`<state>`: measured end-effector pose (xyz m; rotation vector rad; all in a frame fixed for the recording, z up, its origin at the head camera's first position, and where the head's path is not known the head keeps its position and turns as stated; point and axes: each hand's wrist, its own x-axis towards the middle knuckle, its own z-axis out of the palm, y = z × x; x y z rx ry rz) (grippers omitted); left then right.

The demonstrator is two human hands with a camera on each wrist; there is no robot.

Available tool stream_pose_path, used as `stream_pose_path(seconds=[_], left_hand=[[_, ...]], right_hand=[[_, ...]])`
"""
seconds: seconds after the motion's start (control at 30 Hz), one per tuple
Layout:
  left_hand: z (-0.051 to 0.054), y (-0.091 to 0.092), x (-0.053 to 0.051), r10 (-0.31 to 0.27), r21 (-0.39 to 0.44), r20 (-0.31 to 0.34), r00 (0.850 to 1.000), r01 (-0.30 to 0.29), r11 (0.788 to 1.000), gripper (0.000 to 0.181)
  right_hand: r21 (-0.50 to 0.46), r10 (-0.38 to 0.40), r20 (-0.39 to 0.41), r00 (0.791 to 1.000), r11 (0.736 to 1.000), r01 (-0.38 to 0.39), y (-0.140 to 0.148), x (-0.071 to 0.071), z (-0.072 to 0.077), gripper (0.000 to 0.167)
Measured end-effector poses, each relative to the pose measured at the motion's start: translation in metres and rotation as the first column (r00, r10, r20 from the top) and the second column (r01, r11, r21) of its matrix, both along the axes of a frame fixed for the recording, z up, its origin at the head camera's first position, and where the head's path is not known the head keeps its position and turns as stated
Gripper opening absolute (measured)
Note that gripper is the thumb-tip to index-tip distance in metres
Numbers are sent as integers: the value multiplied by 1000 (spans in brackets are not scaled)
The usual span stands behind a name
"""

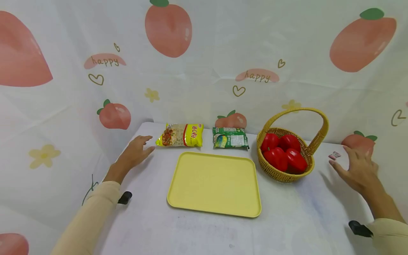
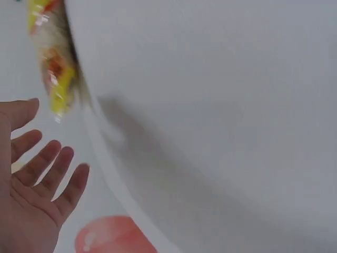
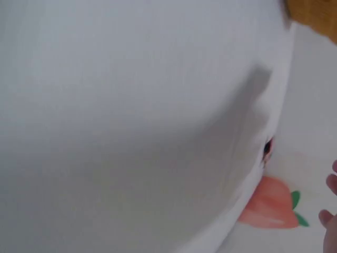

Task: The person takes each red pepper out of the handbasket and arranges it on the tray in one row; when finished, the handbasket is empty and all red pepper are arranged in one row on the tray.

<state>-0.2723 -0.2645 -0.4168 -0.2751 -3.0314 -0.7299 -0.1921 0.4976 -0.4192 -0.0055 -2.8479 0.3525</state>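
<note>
My left hand [image 1: 133,154] is held over the table's left side, fingers apart and empty, just left of a yellow food packet [image 1: 186,135]. In the left wrist view the left hand [image 2: 42,184] has its fingers spread below the end of that packet [image 2: 57,68]. On the right, my right hand [image 1: 361,170] hovers with parted fingers, holding nothing, beside a small pink item [image 1: 334,155]. Only some fingertips of the right hand [image 3: 330,200] show in the right wrist view, where the small item [image 3: 268,151] lies near the table edge.
A yellow tray [image 1: 215,184] lies mid-table. Behind it is a green packet [image 1: 231,138]. To its right stands a wicker basket [image 1: 280,176] with a tall handle, holding several red bell-pepper-like objects [image 1: 276,158]. A peach-patterned cloth [image 1: 197,85] hangs behind the table.
</note>
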Motion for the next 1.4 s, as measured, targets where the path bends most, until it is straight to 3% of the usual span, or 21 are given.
stream_pose_path(seconds=[0.1,0.2,0.4,0.53,0.83,1.0,1.2,1.4], left_hand=[[3,13,7,-10,156,-12,1000,11,988,53],[3,25,16,-24,277,27,999,16,961,50],[5,51,33,-105,420,145,984,35,907,52],[2,65,41,-126,456,212,969,16,890,54],[-12,75,51,-152,560,308,939,-50,827,59],[-20,75,53,-177,573,338,924,-53,818,61],[-26,73,53,-162,579,355,921,-80,811,59],[-27,73,55,-184,599,345,920,-65,798,56]], right_hand=[[-50,18,-106,994,998,-23,-12,4,2,73],[-111,50,-185,982,991,-71,-27,10,6,66],[-153,105,-331,938,975,-164,-58,18,11,53],[-144,152,-370,916,965,-218,-81,18,17,52],[-259,226,-206,952,926,-275,-122,14,31,60],[-310,246,-46,968,918,-248,-134,9,38,68],[-339,278,59,959,909,-243,-145,-1,46,76],[-378,322,126,938,890,-255,-149,-16,50,78]])
